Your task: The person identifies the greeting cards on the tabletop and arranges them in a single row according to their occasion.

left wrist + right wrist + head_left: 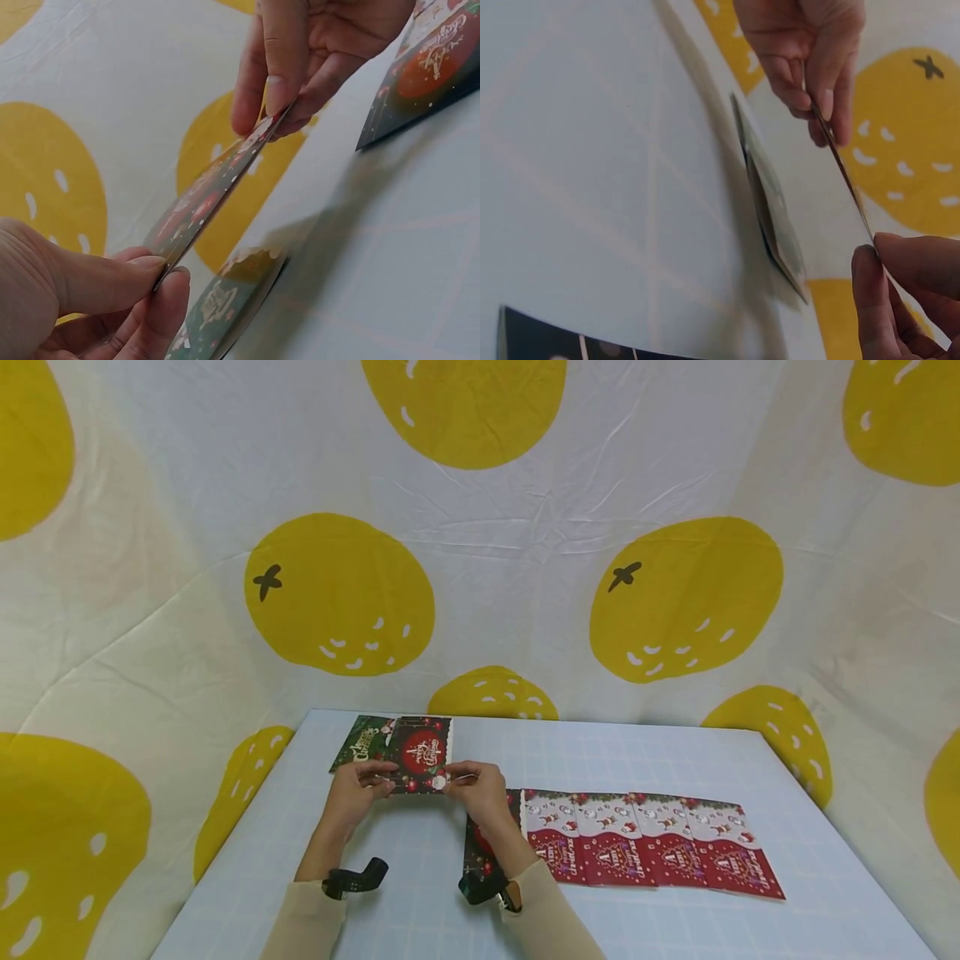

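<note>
A dark Christmas card (pixel 422 747) with a red circle and lettering is held up off the table by both hands. My left hand (pixel 360 793) pinches its lower left corner between thumb and fingers. The lower right corner is pinched by my right hand (pixel 482 792). In the left wrist view the card (pixel 214 191) appears nearly edge-on between the two hands. A green Christmas card (pixel 362 742) lies on the table behind and to the left, partly covered by the held one. Under my right forearm lies another dark card (pixel 480 852), partly hidden.
Several red and white Christmas cards (pixel 615 839) lie in an overlapping row on the right side of the pale blue table (pixel 420 893). A white cloth with yellow fruit prints (pixel 495 593) hangs behind. Each wrist carries a black strap mount (pixel 356 878).
</note>
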Available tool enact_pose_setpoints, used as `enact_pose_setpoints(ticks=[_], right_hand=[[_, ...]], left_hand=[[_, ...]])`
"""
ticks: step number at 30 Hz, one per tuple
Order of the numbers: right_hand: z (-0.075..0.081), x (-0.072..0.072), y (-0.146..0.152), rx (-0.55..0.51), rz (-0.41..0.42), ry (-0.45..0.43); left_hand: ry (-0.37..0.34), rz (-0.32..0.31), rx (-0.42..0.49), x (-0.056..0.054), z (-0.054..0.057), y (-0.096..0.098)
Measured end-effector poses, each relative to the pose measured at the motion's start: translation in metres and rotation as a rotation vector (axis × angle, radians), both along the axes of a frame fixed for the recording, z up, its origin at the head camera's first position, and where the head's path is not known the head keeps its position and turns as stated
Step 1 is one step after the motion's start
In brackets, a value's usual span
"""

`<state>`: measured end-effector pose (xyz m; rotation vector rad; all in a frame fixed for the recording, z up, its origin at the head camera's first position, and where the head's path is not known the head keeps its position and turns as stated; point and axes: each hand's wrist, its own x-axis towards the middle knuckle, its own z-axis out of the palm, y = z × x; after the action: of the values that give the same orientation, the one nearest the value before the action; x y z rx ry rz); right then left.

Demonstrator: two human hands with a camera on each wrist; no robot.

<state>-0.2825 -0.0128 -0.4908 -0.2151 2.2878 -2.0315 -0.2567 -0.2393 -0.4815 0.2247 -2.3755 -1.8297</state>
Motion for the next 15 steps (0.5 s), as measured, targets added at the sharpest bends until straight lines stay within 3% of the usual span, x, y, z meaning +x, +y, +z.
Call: enact_pose_setpoints(ticks=[7,15], right_hand=[[0.000,-0.001,0.003,0.007,-0.003,-0.032],[0.003,-0.007,0.008,0.006,-0.032,-0.034]], left_hand=[[0.009,-0.015,0.019,0.001,-0.001,0.002],[0.028,-0.002,-0.019,-0.014,-0.004,0.007]])
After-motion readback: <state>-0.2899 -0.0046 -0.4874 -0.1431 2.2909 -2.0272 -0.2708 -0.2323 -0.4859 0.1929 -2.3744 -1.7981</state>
